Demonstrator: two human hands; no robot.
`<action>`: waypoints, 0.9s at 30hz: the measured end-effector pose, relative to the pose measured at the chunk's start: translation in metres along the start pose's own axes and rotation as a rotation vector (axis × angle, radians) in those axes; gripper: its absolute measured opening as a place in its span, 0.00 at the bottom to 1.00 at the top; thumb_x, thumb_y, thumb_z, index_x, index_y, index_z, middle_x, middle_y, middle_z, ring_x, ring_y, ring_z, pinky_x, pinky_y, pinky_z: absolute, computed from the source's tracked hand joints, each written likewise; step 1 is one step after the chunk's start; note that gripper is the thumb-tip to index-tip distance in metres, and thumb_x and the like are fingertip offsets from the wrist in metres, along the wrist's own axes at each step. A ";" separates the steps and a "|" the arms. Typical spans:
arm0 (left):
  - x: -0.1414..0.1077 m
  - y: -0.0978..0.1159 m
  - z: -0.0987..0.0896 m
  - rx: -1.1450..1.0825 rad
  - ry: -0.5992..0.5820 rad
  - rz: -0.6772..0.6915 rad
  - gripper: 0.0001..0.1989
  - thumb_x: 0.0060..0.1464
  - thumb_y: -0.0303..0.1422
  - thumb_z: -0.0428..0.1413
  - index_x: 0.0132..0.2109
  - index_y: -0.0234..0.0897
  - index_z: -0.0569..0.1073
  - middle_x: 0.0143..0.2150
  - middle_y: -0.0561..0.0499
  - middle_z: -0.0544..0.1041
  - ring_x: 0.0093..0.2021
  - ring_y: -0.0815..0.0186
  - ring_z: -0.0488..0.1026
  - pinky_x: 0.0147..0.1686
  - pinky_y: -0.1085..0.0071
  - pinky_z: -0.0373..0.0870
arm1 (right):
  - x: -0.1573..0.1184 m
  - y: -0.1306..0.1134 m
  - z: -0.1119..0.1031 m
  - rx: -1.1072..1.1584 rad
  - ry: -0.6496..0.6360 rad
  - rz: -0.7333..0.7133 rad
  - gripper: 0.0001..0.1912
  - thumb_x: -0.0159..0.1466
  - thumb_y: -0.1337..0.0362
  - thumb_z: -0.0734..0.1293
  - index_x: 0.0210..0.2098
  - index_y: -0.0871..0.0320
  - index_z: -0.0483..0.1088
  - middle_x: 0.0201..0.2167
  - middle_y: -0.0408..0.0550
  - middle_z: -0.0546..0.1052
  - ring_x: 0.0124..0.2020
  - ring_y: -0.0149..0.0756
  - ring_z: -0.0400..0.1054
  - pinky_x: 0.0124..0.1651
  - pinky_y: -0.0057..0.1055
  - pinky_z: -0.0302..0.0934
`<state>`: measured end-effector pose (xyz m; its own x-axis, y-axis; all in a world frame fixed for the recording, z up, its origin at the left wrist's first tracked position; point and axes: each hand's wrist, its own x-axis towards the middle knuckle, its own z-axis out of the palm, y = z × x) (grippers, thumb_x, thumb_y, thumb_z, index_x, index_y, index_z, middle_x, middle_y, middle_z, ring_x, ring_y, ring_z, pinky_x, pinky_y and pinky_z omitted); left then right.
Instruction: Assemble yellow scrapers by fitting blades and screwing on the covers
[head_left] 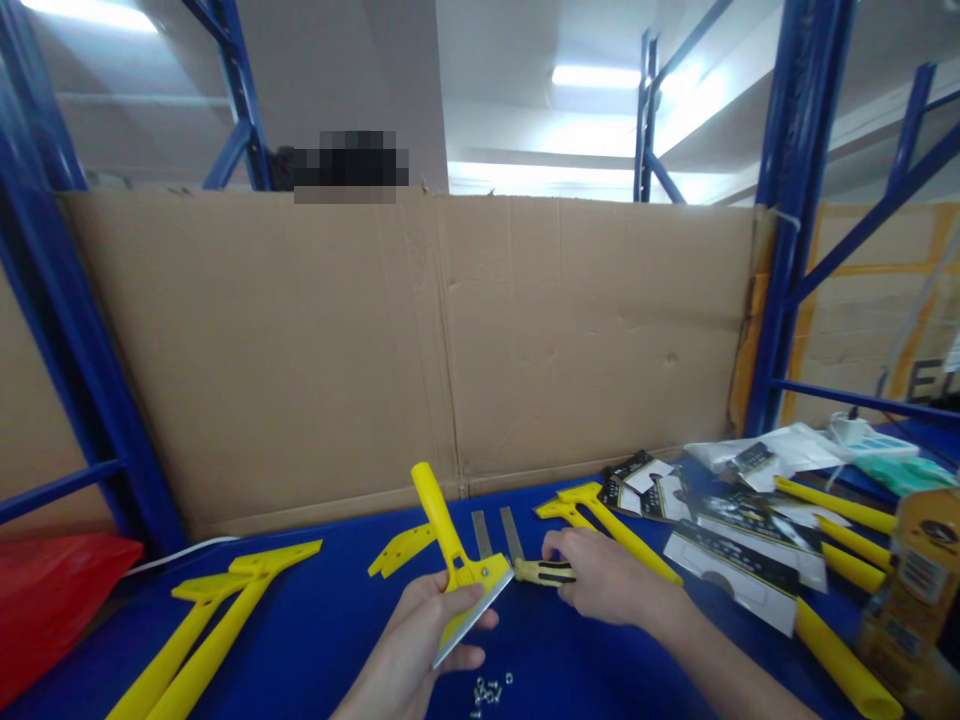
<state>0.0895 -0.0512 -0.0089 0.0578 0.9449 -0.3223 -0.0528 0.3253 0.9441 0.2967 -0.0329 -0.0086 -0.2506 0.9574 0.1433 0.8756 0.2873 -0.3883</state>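
Observation:
My left hand (pixel 431 620) is closed around the head of a yellow scraper (pixel 437 510), whose handle points up and away. A metal blade (pixel 472 618) runs along the scraper's lower right edge. Beside it, my right hand (pixel 596 575) grips the end of what looks like a screwdriver (pixel 541 572) with a yellow-and-black handle; its other end lies close to the scraper's head, and I cannot tell whether they touch. Two flat metal strips (pixel 511 532) lie just beyond. Behind my left hand is a yellow plastic piece (pixel 403 549). Several small screws and nuts (pixel 489 691) lie nearest me.
More yellow scrapers lie left (pixel 217 620) and right (pixel 630 530) on the blue table (pixel 315 640). Printed cards (pixel 739 570), yellow handles (pixel 844 660) and a brown box (pixel 915 580) crowd the right side. A cardboard wall (pixel 322 360) closes off the back; a red bag (pixel 60 610) sits far left.

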 end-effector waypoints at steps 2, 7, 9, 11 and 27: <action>0.001 0.001 0.000 0.002 0.021 -0.009 0.16 0.46 0.32 0.59 0.43 0.30 0.70 0.38 0.43 0.76 0.36 0.63 0.75 0.24 0.75 0.69 | 0.002 0.000 -0.005 0.023 0.024 0.002 0.14 0.50 0.74 0.66 0.35 0.56 0.72 0.32 0.48 0.76 0.35 0.40 0.70 0.35 0.30 0.59; 0.004 0.001 -0.002 -0.016 0.038 0.011 0.16 0.47 0.31 0.59 0.44 0.30 0.70 0.41 0.43 0.76 0.36 0.64 0.75 0.25 0.75 0.70 | 0.005 -0.008 -0.020 0.301 0.413 -0.046 0.08 0.55 0.69 0.63 0.35 0.56 0.70 0.29 0.45 0.76 0.31 0.36 0.70 0.34 0.29 0.61; 0.005 0.000 -0.002 -0.026 0.051 0.016 0.16 0.47 0.31 0.59 0.44 0.30 0.69 0.42 0.42 0.76 0.37 0.64 0.75 0.25 0.75 0.71 | 0.004 -0.012 -0.025 0.444 0.572 -0.060 0.06 0.57 0.66 0.63 0.35 0.56 0.69 0.25 0.43 0.74 0.25 0.34 0.68 0.28 0.28 0.61; 0.006 0.000 -0.003 -0.039 0.068 0.014 0.16 0.48 0.30 0.58 0.45 0.30 0.69 0.44 0.42 0.76 0.37 0.64 0.75 0.25 0.75 0.71 | 0.002 -0.015 -0.027 0.579 0.672 -0.078 0.07 0.59 0.62 0.63 0.36 0.56 0.67 0.22 0.42 0.71 0.20 0.32 0.65 0.22 0.27 0.59; 0.008 -0.001 -0.005 -0.079 0.065 0.003 0.14 0.49 0.29 0.58 0.44 0.30 0.71 0.44 0.42 0.77 0.36 0.65 0.75 0.24 0.77 0.71 | -0.011 -0.029 -0.022 0.570 0.776 -0.357 0.03 0.60 0.68 0.61 0.34 0.56 0.65 0.29 0.44 0.70 0.27 0.31 0.65 0.25 0.25 0.60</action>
<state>0.0848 -0.0433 -0.0126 -0.0068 0.9453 -0.3261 -0.1313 0.3224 0.9374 0.2831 -0.0525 0.0216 0.0555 0.5897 0.8057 0.4257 0.7160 -0.5533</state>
